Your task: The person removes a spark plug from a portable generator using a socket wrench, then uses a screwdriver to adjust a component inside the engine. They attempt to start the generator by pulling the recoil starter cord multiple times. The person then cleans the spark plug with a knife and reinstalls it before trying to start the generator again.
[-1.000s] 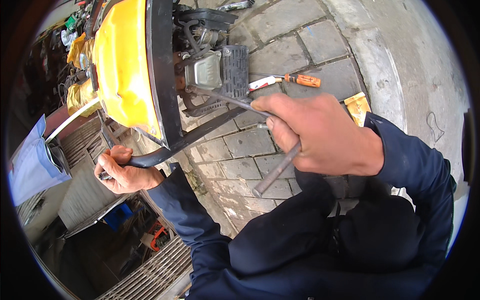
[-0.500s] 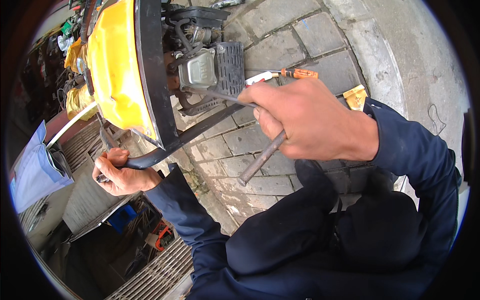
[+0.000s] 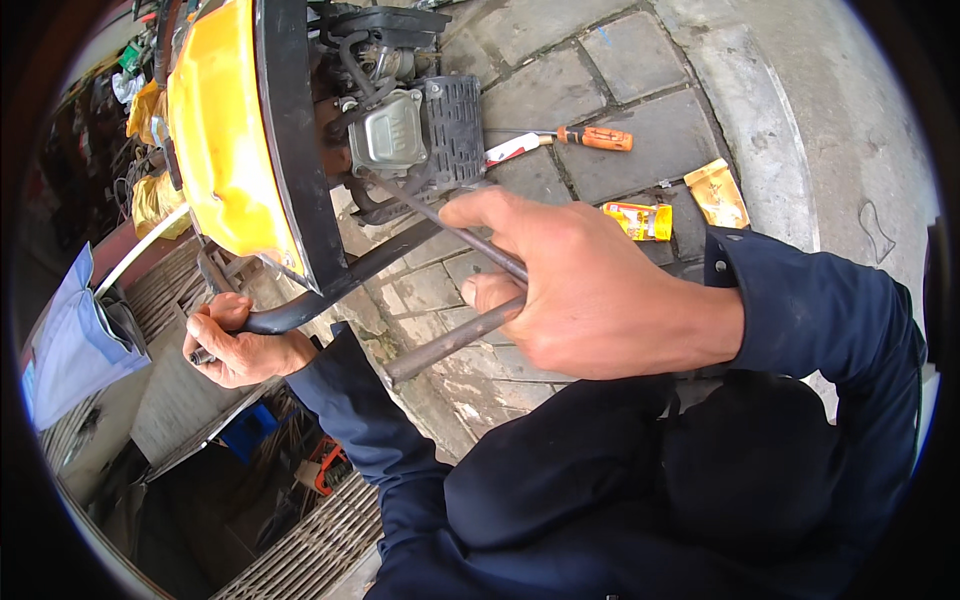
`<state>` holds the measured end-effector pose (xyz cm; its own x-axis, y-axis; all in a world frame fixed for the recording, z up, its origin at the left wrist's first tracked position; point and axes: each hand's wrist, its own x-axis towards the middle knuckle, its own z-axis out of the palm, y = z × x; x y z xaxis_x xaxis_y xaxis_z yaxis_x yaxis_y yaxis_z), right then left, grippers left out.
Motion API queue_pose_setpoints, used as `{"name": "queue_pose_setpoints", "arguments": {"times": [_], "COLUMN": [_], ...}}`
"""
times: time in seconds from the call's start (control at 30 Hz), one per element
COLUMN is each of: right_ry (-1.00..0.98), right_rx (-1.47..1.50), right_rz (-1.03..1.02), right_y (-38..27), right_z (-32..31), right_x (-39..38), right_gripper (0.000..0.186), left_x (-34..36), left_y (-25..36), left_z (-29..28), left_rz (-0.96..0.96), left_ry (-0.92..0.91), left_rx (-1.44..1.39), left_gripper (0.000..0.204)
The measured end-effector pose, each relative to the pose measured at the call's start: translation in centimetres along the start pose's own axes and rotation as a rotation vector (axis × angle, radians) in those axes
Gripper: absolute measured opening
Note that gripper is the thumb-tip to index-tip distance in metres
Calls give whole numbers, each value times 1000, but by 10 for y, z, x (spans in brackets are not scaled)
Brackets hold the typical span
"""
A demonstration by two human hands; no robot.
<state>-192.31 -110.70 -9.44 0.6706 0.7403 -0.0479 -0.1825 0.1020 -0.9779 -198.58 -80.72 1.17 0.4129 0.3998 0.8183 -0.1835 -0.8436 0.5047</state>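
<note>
My right hand (image 3: 620, 285) is wrapped around a bent metal bar (image 3: 455, 340), and my left hand (image 3: 240, 340) is curled at the end of a black tube (image 3: 380, 262), with a small dark metal piece (image 3: 203, 356) showing between its fingers; whether that piece belongs to the tube, I cannot tell. The bar's slim arm reaches past the tube to the lower side of the engine (image 3: 390, 135), where its tip is hard to make out. My own right fist hides the bar's bend and some of the paving stones (image 3: 640, 55). The yellow tank (image 3: 225, 140) and a flat black frame bar (image 3: 290, 150) rise just left of the engine, crowding that side. Beyond my fist lie an orange-handled screwdriver (image 3: 600, 138), a red-and-white tube (image 3: 512, 150), a yellow packet (image 3: 637, 221) and a tan paper-like packet (image 3: 718, 193). To my left hang pale blue sheets (image 3: 75, 340), with a slatted grille (image 3: 310, 545) lower down. The bar is round, dull and brownish grey; the tube is smooth and curved; the tank is glossy with rounded edges; the engine cover is grey metal beside a black slotted guard (image 3: 455, 130); the stones are rough, with dark joints.
</note>
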Motion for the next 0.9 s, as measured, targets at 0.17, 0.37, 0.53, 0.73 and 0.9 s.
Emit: {"name": "queue_pose_setpoints", "arguments": {"times": [0.17, 0.37, 0.53, 0.73, 0.9], "right_ry": [46, -82, -62, -192, -181], "right_rx": [-176, -152, -23, 51, 58], "right_rz": [-87, -123, 330, 690, 855], "right_y": [16, 11, 49, 162, 230], "right_z": [-17, -52, -71, -34, 6], "right_x": [8, -34, -65, -72, -90], "right_gripper": [31, 29, 26, 26, 30], "left_x": [0, 0, -1, -1, -1], "left_y": [-3, 0, -1, 3, 2], "left_z": [1, 2, 3, 3, 2], "left_rz": [36, 12, 13, -14, -14], "left_ry": [-13, -13, 30, -6, 31], "left_rx": [-8, -12, -17, -55, -23], "left_gripper": [22, 22, 20, 17, 17]}}
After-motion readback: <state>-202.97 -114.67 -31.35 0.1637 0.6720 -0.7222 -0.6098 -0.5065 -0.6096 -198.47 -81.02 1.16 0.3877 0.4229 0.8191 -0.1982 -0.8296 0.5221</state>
